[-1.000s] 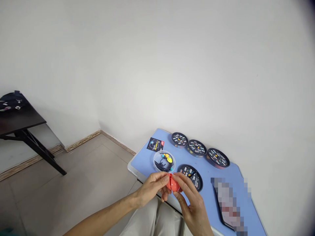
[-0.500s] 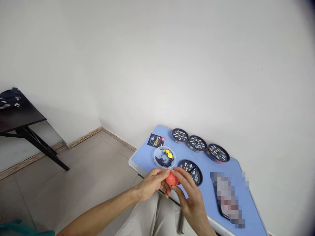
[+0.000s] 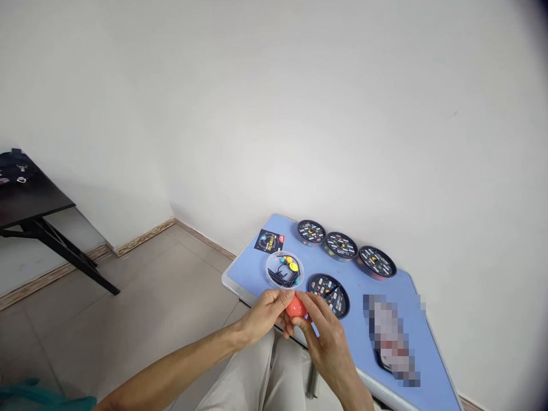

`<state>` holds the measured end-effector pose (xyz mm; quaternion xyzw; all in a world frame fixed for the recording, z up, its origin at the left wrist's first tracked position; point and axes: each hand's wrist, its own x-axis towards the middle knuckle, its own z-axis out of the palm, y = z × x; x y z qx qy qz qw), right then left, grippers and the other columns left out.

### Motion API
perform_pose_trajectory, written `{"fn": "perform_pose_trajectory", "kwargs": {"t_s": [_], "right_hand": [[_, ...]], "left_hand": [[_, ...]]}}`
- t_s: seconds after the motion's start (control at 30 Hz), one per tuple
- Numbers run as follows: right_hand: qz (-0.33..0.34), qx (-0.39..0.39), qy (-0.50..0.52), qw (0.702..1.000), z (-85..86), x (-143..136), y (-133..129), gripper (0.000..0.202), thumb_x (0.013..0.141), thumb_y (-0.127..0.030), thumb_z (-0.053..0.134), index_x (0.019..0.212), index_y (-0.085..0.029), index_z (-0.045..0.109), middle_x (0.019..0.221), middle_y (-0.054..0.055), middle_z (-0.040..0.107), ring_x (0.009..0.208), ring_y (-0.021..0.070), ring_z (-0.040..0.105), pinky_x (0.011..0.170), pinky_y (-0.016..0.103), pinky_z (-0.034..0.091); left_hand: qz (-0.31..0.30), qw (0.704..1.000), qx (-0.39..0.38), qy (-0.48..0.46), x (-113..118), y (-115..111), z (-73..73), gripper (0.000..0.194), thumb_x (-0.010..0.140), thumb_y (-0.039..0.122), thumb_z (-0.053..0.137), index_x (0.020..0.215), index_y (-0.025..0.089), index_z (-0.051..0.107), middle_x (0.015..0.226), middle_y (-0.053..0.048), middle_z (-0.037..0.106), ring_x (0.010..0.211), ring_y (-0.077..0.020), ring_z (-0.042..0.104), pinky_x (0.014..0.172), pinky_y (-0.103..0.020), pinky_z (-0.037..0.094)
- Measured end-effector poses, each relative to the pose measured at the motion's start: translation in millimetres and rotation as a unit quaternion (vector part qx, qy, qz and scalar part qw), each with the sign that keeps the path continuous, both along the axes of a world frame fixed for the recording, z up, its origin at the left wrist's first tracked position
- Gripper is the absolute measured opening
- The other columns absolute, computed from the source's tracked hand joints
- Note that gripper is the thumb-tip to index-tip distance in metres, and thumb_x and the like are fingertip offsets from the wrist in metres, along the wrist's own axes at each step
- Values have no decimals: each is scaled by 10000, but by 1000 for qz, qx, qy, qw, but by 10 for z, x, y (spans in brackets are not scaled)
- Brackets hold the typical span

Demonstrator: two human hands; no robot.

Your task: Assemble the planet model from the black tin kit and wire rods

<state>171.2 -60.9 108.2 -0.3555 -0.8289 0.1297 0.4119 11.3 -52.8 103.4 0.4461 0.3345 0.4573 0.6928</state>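
Shifting in the grip since a second ago, when a gap was splitting its front, one red ball (image 3: 296,307) is now showing a smooth face — the left hand (image 3: 268,311) and right hand (image 3: 327,331) pinching it beside the near edge of one blue table (image 3: 252,271). Three round containers (image 3: 341,245) are lining the wall side; one round black lid (image 3: 319,291) is lying nearer, one black stick (image 3: 333,291) on it. One clear bowl (image 3: 267,272) is holding black sticks and small balls. One card (image 3: 269,241) is bearing yellow lettering — too small to read. Blue tabletop is stretching from lid to pixelated object (image 3: 391,342).
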Motion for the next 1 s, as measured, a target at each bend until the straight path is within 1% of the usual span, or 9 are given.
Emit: {"fn": "perform_pose_trajectory", "kwargs": {"t_s": [0.1, 0.2, 0.27, 0.37, 0.57, 0.67, 0.8, 0.9, 1.0], "right_hand": [[-15, -34, 19, 999, -23, -23, -14, 355, 960, -320, 508, 1305, -240, 543, 1060, 102, 662, 938, 228, 654, 769, 350, 569], [-36, -71, 47, 996, -47, -43, -16, 347, 956, -355, 512, 1268, -218, 574, 985, 86, 681, 803, 202, 654, 692, 316, 565], [-47, -98, 68, 992, -46, -48, -7, 340, 952, -370, 517, 1235, -200, 600, 953, 79, 689, 743, 187, 643, 674, 306, 557], [-47, -121, 93, 987, -27, -53, 10, 341, 941, -391, 533, 1204, -194, 626, 940, 75, 698, 761, 189, 651, 690, 302, 556], [-44, -84, 71, 993, -52, -69, 12, 337, 963, -355, 505, 1253, -220, 610, 962, 76, 694, 810, 193, 659, 702, 300, 564], [-31, -34, 47, 998, -60, -44, 16, 365, 976, -340, 474, 1316, -239, 563, 1046, 99, 676, 914, 216, 662, 757, 335, 570], [1, -1, 6, 1000, -47, -6, 29, 392, 985, -335, 450, 1359, -240, 517, 1022, 107, 660, 880, 212, 656, 743, 342, 572], [-32, 3, 1, 999, -59, -19, 27, 369, 980, -377, 448, 1306, -238, 550, 966, 96, 675, 821, 218, 662, 692, 339, 574], [-69, -26, 18, 997, -72, -74, 9, 320, 981, -403, 438, 1211, -233, 581, 897, 66, 697, 780, 212, 675, 660, 315, 569]], "left_hand": [[33, 998, 13, 51, 12, -2, -51, 599, 840, 705, 475, 815, 120, 598, 544, 22, 532, 438, -101, 511, 460, -230, 446], [50, 994, 40, 89, -6, -32, -72, 648, 890, 686, 391, 1182, 134, 565, 566, 46, 522, 443, -103, 493, 463, -226, 429], [33, 992, 75, 91, -33, -60, -66, 661, 917, 659, 363, 1328, 157, 486, 668, 20, 559, 531, -114, 528, 533, -244, 462], [7, 985, 123, 118, -74, -87, -64, 613, 936, 587, 425, 1389, 175, 452, 778, -10, 585, 656, -132, 549, 641, -264, 478], [31, 978, 149, 146, -83, -60, -83, 500, 928, 544, 480, 1234, 166, 597, 762, 0, 557, 652, -129, 504, 649, -257, 445], [12, 984, 134, 113, -81, -38, -50, 487, 913, 555, 504, 1159, 152, 623, 765, 7, 521, 636, -114, 475, 624, -242, 427], [-19, 991, 105, 82, -87, 3, -18, 466, 896, 568, 527, 1042, 138, 635, 725, 21, 487, 577, -89, 458, 558, -216, 402], [-25, 992, 90, 89, -86, 24, -28, 483, 892, 588, 516, 986, 130, 638, 685, 21, 497, 536, -86, 470, 513, -208, 394], [-4, 989, 105, 109, -81, 14, -55, 493, 911, 579, 487, 1094, 147, 637, 717, 6, 548, 583, -109, 512, 571, -233, 445]]}}
